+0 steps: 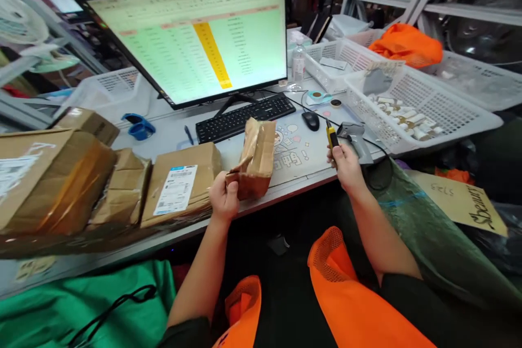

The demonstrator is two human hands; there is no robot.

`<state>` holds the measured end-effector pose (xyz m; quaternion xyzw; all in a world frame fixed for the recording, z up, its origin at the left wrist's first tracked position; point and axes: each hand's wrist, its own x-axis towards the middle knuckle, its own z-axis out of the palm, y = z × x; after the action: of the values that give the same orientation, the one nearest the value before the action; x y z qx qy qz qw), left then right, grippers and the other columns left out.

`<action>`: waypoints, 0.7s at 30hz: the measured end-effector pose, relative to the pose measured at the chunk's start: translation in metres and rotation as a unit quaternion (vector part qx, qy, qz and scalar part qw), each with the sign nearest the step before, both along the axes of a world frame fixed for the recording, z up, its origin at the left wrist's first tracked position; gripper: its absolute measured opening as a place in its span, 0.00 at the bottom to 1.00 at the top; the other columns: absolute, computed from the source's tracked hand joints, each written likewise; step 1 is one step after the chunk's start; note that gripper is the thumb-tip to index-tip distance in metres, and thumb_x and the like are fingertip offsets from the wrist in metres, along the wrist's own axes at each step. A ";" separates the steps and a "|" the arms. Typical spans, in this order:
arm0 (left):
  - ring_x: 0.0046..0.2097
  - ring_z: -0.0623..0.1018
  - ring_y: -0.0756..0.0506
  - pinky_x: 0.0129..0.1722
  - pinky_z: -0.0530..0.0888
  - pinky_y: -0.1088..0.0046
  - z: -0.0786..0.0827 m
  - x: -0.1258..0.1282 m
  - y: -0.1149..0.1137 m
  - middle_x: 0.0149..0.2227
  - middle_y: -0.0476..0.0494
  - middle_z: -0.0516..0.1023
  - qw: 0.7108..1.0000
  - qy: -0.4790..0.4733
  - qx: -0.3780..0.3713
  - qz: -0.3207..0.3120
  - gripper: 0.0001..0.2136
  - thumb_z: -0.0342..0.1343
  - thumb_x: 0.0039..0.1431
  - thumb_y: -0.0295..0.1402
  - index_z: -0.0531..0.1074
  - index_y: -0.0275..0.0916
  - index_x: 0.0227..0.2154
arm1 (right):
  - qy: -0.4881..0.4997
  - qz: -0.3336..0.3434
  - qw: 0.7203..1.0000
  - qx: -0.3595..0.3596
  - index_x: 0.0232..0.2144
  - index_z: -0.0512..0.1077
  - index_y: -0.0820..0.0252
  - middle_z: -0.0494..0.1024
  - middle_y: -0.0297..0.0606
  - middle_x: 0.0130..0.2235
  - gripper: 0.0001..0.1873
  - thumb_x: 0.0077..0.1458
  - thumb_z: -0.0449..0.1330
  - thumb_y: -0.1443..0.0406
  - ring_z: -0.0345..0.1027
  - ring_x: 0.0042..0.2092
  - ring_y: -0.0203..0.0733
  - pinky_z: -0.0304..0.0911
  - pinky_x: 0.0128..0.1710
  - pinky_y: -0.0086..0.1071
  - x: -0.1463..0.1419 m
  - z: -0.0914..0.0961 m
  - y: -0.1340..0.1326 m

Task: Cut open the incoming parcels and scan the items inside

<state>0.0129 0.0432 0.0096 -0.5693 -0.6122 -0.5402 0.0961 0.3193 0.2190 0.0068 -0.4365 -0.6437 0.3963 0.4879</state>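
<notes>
My left hand (223, 196) is closed on the lower corner of a small brown taped parcel (256, 155), which it holds upright over the desk's front edge. My right hand (346, 166) grips a yellow and black utility knife (332, 136), blade end pointing away from me. The knife is a little to the right of the parcel and does not touch it. A grey barcode scanner (356, 138) lies on the desk just beyond my right hand.
Several taped cardboard boxes (179, 182) lie at the left of the desk (122, 255). A monitor (196, 32), keyboard (244, 115) and mouse (310, 119) sit behind the parcel. White baskets (448, 114) stand at the right, an orange bag (408, 43) in one. Green bags lie below.
</notes>
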 end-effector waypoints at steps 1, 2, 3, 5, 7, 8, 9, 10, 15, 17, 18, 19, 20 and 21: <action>0.30 0.73 0.44 0.32 0.70 0.67 -0.004 0.002 -0.006 0.28 0.45 0.72 0.999 -0.026 0.020 0.025 0.24 0.44 0.75 0.54 0.71 0.41 0.33 | 0.035 0.029 0.999 -0.006 0.46 0.78 0.61 0.84 0.47 0.41 0.42 0.60 0.54 0.29 0.79 0.43 0.48 0.75 0.42 0.40 -0.021 0.003 0.009; 0.30 0.74 0.44 0.32 0.71 0.66 -0.008 0.004 -0.010 0.29 0.44 0.73 0.997 -0.047 0.038 0.049 0.26 0.42 0.75 0.56 0.72 0.41 0.35 | 0.068 0.063 0.996 -0.014 0.45 0.77 0.60 0.84 0.48 0.45 0.43 0.58 0.54 0.28 0.79 0.47 0.49 0.76 0.46 0.40 -0.042 0.007 0.018; 0.31 0.75 0.44 0.32 0.72 0.66 -0.011 0.006 -0.010 0.29 0.44 0.74 0.994 -0.060 0.051 0.069 0.28 0.41 0.74 0.59 0.72 0.41 0.35 | 0.096 0.102 0.990 -0.027 0.45 0.77 0.59 0.84 0.49 0.48 0.44 0.56 0.54 0.27 0.79 0.51 0.50 0.76 0.48 0.41 -0.061 0.012 0.026; 0.30 0.75 0.44 0.31 0.73 0.66 -0.014 0.007 -0.003 0.28 0.44 0.73 0.992 -0.058 0.058 0.096 0.32 0.37 0.73 0.63 0.72 0.41 0.35 | 0.143 0.171 0.972 -0.074 0.44 0.77 0.58 0.84 0.49 0.49 0.46 0.52 0.54 0.24 0.79 0.53 0.51 0.77 0.49 0.41 -0.091 0.020 0.038; 0.30 0.76 0.43 0.32 0.74 0.66 -0.012 0.003 0.010 0.28 0.45 0.73 0.991 -0.052 0.044 0.112 0.32 0.37 0.74 0.62 0.73 0.40 0.35 | 0.172 0.213 0.953 -0.131 0.43 0.77 0.57 0.85 0.47 0.45 0.47 0.50 0.54 0.23 0.81 0.49 0.52 0.79 0.44 0.41 -0.102 0.023 0.041; 0.33 0.77 0.43 0.35 0.76 0.65 -0.009 0.000 0.017 0.30 0.43 0.75 0.991 -0.051 0.035 0.122 0.31 0.38 0.75 0.60 0.74 0.40 0.36 | 0.180 0.220 0.947 -0.150 0.43 0.77 0.57 0.86 0.46 0.42 0.47 0.50 0.55 0.23 0.82 0.47 0.52 0.79 0.41 0.41 -0.102 0.023 0.039; 0.38 0.79 0.42 0.39 0.78 0.64 -0.006 -0.003 0.022 0.35 0.41 0.77 0.989 -0.054 0.027 0.135 0.29 0.41 0.75 0.58 0.76 0.39 0.39 | 0.186 0.216 0.945 -0.160 0.44 0.77 0.57 0.86 0.45 0.41 0.46 0.51 0.55 0.24 0.83 0.45 0.52 0.79 0.39 0.40 -0.098 0.022 0.035; 0.44 0.81 0.40 0.46 0.79 0.62 -0.003 -0.005 0.026 0.41 0.38 0.79 0.987 -0.065 0.024 0.147 0.26 0.45 0.75 0.57 0.77 0.39 0.43 | 0.189 0.209 0.945 -0.164 0.45 0.76 0.57 0.86 0.44 0.40 0.45 0.52 0.55 0.25 0.83 0.44 0.52 0.80 0.37 0.39 -0.093 0.019 0.028; 0.67 0.74 0.40 0.67 0.72 0.62 0.017 0.002 0.018 0.66 0.35 0.74 0.980 -0.193 0.014 0.045 0.27 0.44 0.78 0.53 0.70 0.43 0.67 | 0.178 0.185 0.958 -0.125 0.58 0.74 0.53 0.83 0.48 0.54 0.40 0.67 0.46 0.32 0.80 0.56 0.51 0.81 0.46 0.41 -0.063 0.010 -0.032; 0.68 0.74 0.38 0.70 0.70 0.59 0.028 0.004 0.022 0.67 0.35 0.74 0.985 -0.171 0.003 0.022 0.29 0.50 0.75 0.53 0.67 0.43 0.70 | 0.165 0.186 0.964 -0.099 0.62 0.71 0.50 0.77 0.48 0.64 0.37 0.69 0.48 0.34 0.73 0.66 0.51 0.79 0.55 0.44 -0.055 0.010 -0.055; 0.67 0.75 0.37 0.70 0.70 0.57 0.033 0.003 0.028 0.65 0.34 0.75 0.988 -0.145 0.005 0.043 0.30 0.55 0.72 0.53 0.67 0.42 0.69 | 0.157 0.191 0.965 -0.090 0.63 0.69 0.49 0.74 0.48 0.67 0.37 0.68 0.49 0.34 0.69 0.69 0.52 0.78 0.57 0.46 -0.052 0.011 -0.064; 0.65 0.76 0.36 0.70 0.70 0.54 0.039 0.001 0.037 0.63 0.33 0.77 0.990 -0.117 0.013 0.081 0.30 0.57 0.70 0.53 0.70 0.40 0.67 | 0.148 0.201 0.964 -0.086 0.64 0.68 0.49 0.71 0.49 0.69 0.38 0.68 0.49 0.33 0.67 0.70 0.53 0.78 0.58 0.47 -0.049 0.012 -0.070; 0.64 0.77 0.35 0.70 0.70 0.52 0.044 -0.001 0.046 0.61 0.32 0.78 0.988 -0.089 0.022 0.121 0.28 0.58 0.70 0.53 0.74 0.39 0.63 | 0.139 0.214 0.963 -0.085 0.64 0.68 0.49 0.70 0.50 0.70 0.40 0.66 0.49 0.32 0.67 0.70 0.54 0.78 0.57 0.48 -0.047 0.013 -0.075; 0.64 0.76 0.34 0.70 0.68 0.50 0.047 -0.002 0.055 0.59 0.32 0.79 0.987 -0.060 0.031 0.149 0.24 0.55 0.71 0.53 0.78 0.39 0.57 | 0.131 0.227 0.961 -0.084 0.63 0.68 0.50 0.71 0.52 0.69 0.41 0.65 0.49 0.30 0.68 0.69 0.55 0.79 0.55 0.48 -0.045 0.014 -0.078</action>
<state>0.0108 0.0983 0.0570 -0.4355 -0.6778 -0.5715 0.1560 0.2744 0.1414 0.0206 -0.2624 -0.6212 0.6028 0.4266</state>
